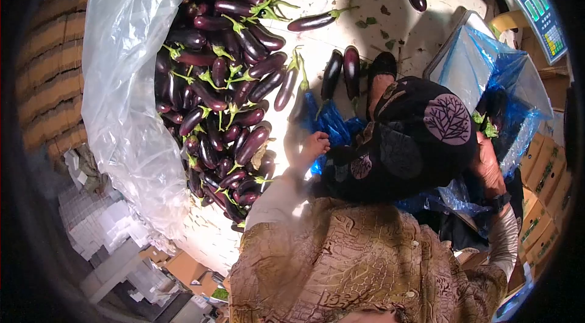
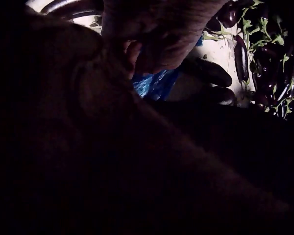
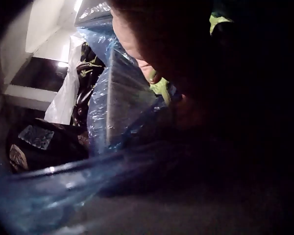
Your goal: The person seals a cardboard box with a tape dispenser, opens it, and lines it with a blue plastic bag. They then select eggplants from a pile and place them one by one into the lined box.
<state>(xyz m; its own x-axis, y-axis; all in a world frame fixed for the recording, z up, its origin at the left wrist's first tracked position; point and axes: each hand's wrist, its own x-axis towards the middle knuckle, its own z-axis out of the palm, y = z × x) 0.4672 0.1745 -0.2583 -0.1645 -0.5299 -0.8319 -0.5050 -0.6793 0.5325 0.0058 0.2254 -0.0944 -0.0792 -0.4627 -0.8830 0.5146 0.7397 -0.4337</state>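
Observation:
My left hand [image 1: 315, 146] has its fingers curled at the edge of crumpled blue plastic [image 1: 332, 122], pinching it; in the left wrist view the blue plastic [image 2: 157, 84] shows just below the hand [image 2: 159, 44]. At the right, my right hand [image 1: 487, 164] reaches into a box lined with blue plastic [image 1: 521, 79] and grips dark eggplants [image 1: 495, 103] near their green stem ends. The right wrist view shows the fingers [image 3: 142, 54] beside a green stem cap [image 3: 161, 89]; the eggplant bodies there are mostly lost in shadow.
A large heap of eggplants [image 1: 250, 119] covers the left of the white surface [image 1: 329, 36], beside a clear plastic sheet [image 1: 131, 61]. A person's patterned dark headwear [image 1: 448, 119] is between my hands. A scale display [image 1: 539, 9] stands at the upper right, above stacked cartons [image 1: 545, 170].

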